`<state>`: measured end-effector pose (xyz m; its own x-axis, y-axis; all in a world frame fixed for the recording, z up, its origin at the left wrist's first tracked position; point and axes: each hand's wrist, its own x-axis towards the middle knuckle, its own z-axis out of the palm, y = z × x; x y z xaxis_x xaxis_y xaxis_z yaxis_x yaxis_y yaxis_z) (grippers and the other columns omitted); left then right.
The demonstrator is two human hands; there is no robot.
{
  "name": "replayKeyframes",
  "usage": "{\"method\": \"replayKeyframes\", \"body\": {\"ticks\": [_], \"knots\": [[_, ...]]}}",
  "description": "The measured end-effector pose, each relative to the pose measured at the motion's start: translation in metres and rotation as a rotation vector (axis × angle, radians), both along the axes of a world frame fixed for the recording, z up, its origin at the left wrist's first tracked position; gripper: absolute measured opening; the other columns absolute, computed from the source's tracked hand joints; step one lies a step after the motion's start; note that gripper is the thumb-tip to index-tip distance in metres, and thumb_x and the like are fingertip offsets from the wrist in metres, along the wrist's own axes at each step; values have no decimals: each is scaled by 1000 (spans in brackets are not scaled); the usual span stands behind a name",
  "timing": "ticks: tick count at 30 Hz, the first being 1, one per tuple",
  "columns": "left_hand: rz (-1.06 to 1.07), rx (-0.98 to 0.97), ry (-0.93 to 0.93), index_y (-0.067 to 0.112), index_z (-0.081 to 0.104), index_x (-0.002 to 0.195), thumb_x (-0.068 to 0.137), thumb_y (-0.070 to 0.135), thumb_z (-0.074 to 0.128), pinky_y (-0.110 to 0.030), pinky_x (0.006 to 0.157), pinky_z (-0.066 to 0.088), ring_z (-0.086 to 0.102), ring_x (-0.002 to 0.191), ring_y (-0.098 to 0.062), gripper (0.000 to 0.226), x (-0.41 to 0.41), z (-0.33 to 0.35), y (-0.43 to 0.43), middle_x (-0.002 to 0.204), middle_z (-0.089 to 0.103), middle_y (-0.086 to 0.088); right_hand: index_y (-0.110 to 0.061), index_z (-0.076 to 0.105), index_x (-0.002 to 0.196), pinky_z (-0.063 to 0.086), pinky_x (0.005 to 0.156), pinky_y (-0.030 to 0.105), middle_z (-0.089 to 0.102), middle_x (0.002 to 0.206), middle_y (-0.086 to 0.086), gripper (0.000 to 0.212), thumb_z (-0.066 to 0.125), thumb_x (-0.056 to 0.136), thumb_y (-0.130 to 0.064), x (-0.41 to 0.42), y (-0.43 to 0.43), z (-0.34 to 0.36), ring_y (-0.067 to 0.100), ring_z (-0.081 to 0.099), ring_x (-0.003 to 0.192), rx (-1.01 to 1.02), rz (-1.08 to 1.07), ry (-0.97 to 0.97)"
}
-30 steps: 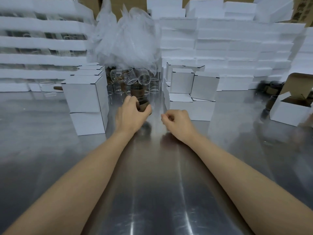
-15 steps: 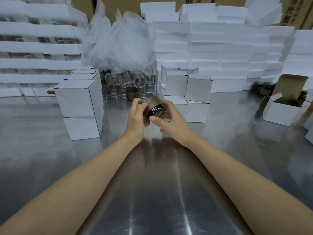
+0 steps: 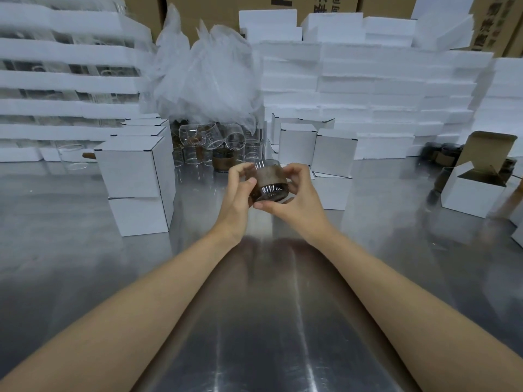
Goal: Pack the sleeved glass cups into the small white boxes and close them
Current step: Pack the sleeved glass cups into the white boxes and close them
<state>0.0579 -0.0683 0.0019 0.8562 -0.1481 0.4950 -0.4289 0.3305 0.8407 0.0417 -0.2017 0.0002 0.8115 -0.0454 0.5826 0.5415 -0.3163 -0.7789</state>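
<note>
Sleeved cup (image 3: 268, 181) over bench (image 3: 56, 250) centre; loose cups (image 3: 215, 142) behind it; stacked boxes (image 3: 133, 171) left; open box (image 3: 471, 195) right; foam slabs (image 3: 368, 89) at back.

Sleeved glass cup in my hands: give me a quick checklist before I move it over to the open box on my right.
1. Grip on the clear glass cup with brown sleeve: ok, left hand and right hand both hold it above the table.
2. Sleeve around the cup's middle: ok.
3. Open small white cardboard box at right, flap raised: ok.
4. That box empty: cannot tell, its inside is dark.
5. Glass free of cracks: cannot tell.
</note>
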Motion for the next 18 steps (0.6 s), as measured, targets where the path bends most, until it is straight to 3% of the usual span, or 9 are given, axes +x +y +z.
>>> {"method": "replayKeyframes", "body": {"ticks": [5, 9, 14, 18], "knots": [[-21, 63, 33, 13, 53, 119, 92, 27, 47, -36, 95, 46, 59, 105, -17, 31, -2, 2, 0, 112, 61, -7, -57, 36, 106, 54, 76, 30, 44, 112, -33, 80, 90, 50, -36, 0, 4, 1, -3, 54, 97, -64, -161, -156], [-16, 149, 8, 8, 52, 123, 99, 14, 48, -17, 83, 47, 59, 95, -4, 24, -2, -1, -1, 104, 62, 2, -51, 40, 105, 51, 77, 22, 38, 112, -22, 78, 92, 54, -23, 5, -1, -4, -6, 52, 94, -153, -180, -237], [14, 173, -11, 13, 50, 124, 97, 11, 52, -16, 84, 48, 60, 96, 2, 27, -2, 0, 0, 107, 61, 3, -32, 46, 111, 53, 79, 24, 40, 113, -21, 75, 93, 54, -21, 9, -2, -7, -3, 52, 97, -120, -166, -207], [16, 157, -1, 14, 52, 122, 97, 11, 53, -19, 86, 48, 60, 98, -1, 26, -3, 1, 0, 107, 62, 2, -39, 46, 111, 53, 78, 21, 45, 115, -23, 74, 91, 57, -14, 8, -1, -7, -1, 54, 97, -73, -130, -177]]}}
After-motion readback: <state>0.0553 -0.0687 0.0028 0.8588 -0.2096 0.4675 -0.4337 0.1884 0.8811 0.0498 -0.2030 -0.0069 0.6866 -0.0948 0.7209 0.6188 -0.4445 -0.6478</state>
